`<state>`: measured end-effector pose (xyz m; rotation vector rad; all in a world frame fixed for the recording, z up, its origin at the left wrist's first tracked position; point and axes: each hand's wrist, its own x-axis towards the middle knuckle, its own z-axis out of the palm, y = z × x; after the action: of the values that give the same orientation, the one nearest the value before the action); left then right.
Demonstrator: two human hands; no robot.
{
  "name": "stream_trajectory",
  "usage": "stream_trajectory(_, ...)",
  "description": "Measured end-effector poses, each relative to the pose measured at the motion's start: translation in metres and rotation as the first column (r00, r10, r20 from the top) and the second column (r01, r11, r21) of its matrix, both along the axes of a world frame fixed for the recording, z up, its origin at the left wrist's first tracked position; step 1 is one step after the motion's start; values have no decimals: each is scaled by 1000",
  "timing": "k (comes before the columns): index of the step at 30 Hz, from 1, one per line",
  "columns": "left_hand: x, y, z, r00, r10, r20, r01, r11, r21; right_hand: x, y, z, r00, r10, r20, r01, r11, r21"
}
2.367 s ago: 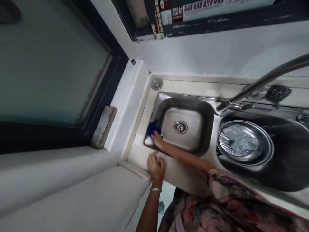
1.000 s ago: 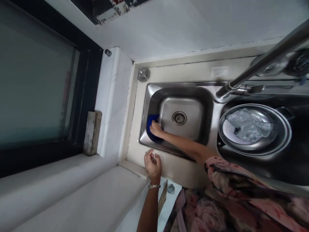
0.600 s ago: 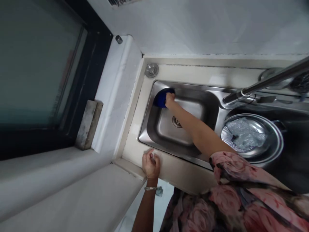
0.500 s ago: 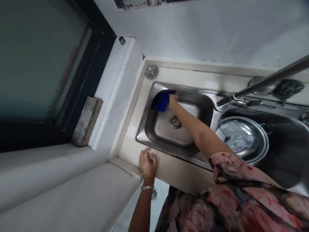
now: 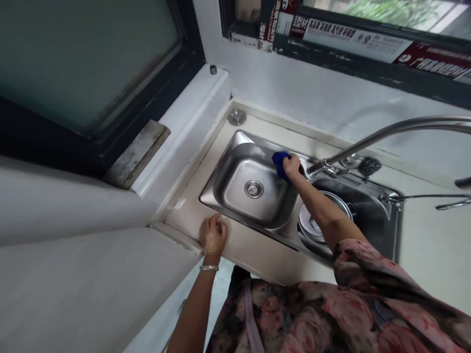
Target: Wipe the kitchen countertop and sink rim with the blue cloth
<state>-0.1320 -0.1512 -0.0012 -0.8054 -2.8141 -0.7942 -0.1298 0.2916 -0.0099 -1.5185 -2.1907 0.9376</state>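
Observation:
My right hand (image 5: 292,167) is closed on a blue cloth (image 5: 279,162) and presses it against the far right corner of the small steel sink basin (image 5: 221,169), near the base of the curved tap (image 5: 371,137). The basin's round drain (image 5: 253,189) lies to the left of the cloth. My left hand (image 5: 212,235) rests on the pale counter edge (image 5: 253,250) in front of the basin, fingers curled with nothing visible in them; a metal bangle sits on that wrist.
A second, larger basin (image 5: 371,215) to the right holds a metal bowl with a perforated strainer (image 5: 311,223). A dark scrubber (image 5: 369,165) sits behind the tap. A window ledge (image 5: 184,127) with a stone block (image 5: 138,153) runs along the left.
My right hand has carried the blue cloth from the basin's left wall, along the back, to its far right corner. The left hand stayed on the counter edge; the view has tilted up.

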Motion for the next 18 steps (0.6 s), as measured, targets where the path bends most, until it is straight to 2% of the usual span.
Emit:
stream_trajectory(3,1,1,0,1000,4,18,-4,1000,0,-12,8,19,977,133,-164,-120,989,85)
stream_trajectory(6,2,2,2,1000,4,14,-4,1000,0,-33,9,32,888,297,-352,-261,954,147)
stream_trajectory(8,2,2,3,1000,1,7,-1,1000,-1,-49,-1,35,847,360,-392,-316,933,173)
stream_trajectory(10,3,2,4,1000,-3,10,3,1000,-4,-66,-16,35,800,481,-357,-408,874,265)
stream_trajectory(11,4,2,4,1000,-4,15,4,1000,-5,-74,-24,34,760,578,-298,-487,810,329)
stream_trajectory(12,5,2,5,1000,-2,19,2,1000,-7,-83,-30,33,698,685,-209,-587,714,381)
stream_trajectory(14,6,3,5,1000,11,26,-11,1000,-9,-99,-35,28,491,871,-5,-803,455,384)
stream_trajectory(15,7,3,6,999,19,31,-19,1000,-10,-106,-32,26,367,928,72,-885,324,334)
stream_trajectory(16,8,3,6,999,27,39,-27,1000,-10,-111,-26,22,258,959,119,-938,219,270)
stream_trajectory(17,8,3,7,998,33,52,-33,999,-11,-113,-18,18,179,974,141,-967,147,210)
stream_trajectory(18,9,4,7,997,37,70,-36,999,-13,-112,-8,13,131,980,151,-981,105,165)
